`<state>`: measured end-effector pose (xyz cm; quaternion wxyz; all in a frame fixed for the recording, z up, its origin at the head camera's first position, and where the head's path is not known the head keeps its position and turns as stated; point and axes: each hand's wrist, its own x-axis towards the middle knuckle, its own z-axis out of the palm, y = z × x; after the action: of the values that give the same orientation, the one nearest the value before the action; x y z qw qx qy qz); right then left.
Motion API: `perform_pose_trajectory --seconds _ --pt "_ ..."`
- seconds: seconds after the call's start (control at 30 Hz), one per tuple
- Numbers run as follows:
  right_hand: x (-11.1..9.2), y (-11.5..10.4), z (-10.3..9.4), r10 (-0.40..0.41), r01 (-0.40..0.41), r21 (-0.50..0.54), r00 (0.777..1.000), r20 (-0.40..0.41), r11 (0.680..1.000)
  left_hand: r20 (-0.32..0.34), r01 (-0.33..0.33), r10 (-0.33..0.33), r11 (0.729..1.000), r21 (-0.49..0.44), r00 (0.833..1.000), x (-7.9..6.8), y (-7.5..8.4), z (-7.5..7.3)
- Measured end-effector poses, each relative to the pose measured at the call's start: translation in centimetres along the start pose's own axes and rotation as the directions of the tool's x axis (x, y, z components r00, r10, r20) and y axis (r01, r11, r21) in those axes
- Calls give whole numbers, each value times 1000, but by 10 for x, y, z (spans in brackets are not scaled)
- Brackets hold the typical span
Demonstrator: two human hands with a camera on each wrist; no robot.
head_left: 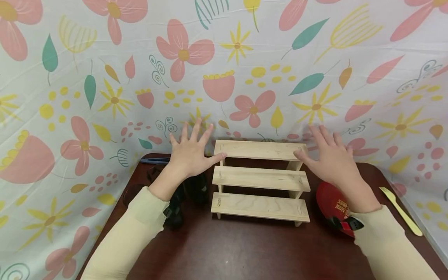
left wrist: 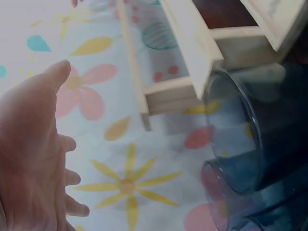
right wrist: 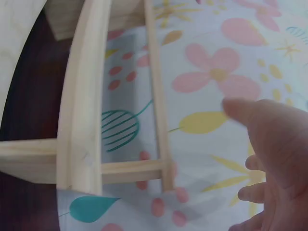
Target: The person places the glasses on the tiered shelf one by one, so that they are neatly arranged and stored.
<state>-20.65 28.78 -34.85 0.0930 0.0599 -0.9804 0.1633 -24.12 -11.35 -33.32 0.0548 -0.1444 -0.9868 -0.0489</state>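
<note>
A three-tier wooden stand (head_left: 260, 177) rests on the dark table, its steps rising toward the patterned cloth behind. My left hand (head_left: 190, 155) is held by the stand's upper left end, fingers straight and spread. On the other side, my right hand (head_left: 332, 161) has its fingers extended near the upper right end. Both thumbs overlap the top step in the head view. The wrist views show gaps between the left hand (left wrist: 31, 149) and the wooden stand (left wrist: 190, 43), and between the right hand (right wrist: 279, 149) and the stand (right wrist: 79, 106). Neither holds anything.
Clear bluish glasses (left wrist: 240, 134) stand left of the stand, looking dark and partly hidden by my left forearm overhead. A blue item (head_left: 154, 160) lies at the back left edge. Right are a red object with gold characters (head_left: 329, 198) and a yellow fork (head_left: 402, 212). Flowered cloth (head_left: 182, 97) rises behind.
</note>
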Motion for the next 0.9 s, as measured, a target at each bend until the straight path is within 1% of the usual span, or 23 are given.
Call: perform_pose_trajectory --seconds 0.1,0.17,0.2,0.27,0.33,0.4,0.47,0.5,0.53,0.57,0.6,0.63,0.7,0.73,0.77,0.8,0.83,0.87,0.9 --pt "-11 -3 -6 -34 39 60 996 -80 997 -93 -19 15 999 -35 996 -13 1 -8" --pt "-20 -5 -8 -55 67 85 989 -136 994 -169 -42 30 997 -69 985 -25 1 -13" --pt "-26 -6 -9 -54 69 97 986 -156 993 -213 -61 40 994 -89 976 -31 0 -14" --pt "-38 -7 -9 -38 61 119 982 -183 991 -307 -113 66 984 -137 950 -44 -2 -16" --pt "-51 -6 -6 -1 31 159 982 -187 987 -396 -164 81 970 -180 915 -58 -4 -15" --pt "-65 -3 -2 47 -10 194 981 -186 981 -474 -206 84 955 -213 877 -72 -6 -11" --pt "-77 2 7 81 -39 220 979 -186 975 -540 -233 66 941 -247 839 -86 -9 -3" --pt "-82 5 13 89 -46 223 978 -189 974 -574 -247 55 933 -262 817 -92 -10 2" --pt "-87 7 20 91 -47 216 977 -195 975 -611 -264 42 923 -279 791 -98 -11 8" --pt "-92 9 28 89 -47 209 976 -198 977 -651 -284 26 913 -294 758 -104 -12 15" --pt "-97 11 36 90 -49 207 977 -193 977 -692 -308 9 900 -309 722 -109 -13 21" --pt "-102 13 45 88 -49 205 979 -184 977 -735 -338 -7 885 -321 679 -114 -13 27" --pt "-113 14 62 97 -62 216 983 -157 974 -811 -393 -45 858 -330 584 -123 -15 40" --pt "-118 15 70 102 -68 227 985 -142 971 -838 -413 -67 847 -334 541 -127 -15 45" --pt "-123 16 78 116 -84 240 986 -121 967 -859 -429 -85 839 -336 505 -131 -15 50" --pt "-127 17 85 130 -101 258 987 -98 961 -873 -440 -104 831 -340 477 -135 -14 55" --pt "-131 17 92 144 -118 272 987 -78 955 -880 -444 -124 826 -348 459 -140 -13 59" --pt "-135 18 98 161 -138 289 985 -57 947 -879 -439 -144 823 -361 454 -145 -12 62" --pt "-137 18 102 176 -156 302 984 -38 940 -874 -431 -164 818 -380 457 -150 -10 65"
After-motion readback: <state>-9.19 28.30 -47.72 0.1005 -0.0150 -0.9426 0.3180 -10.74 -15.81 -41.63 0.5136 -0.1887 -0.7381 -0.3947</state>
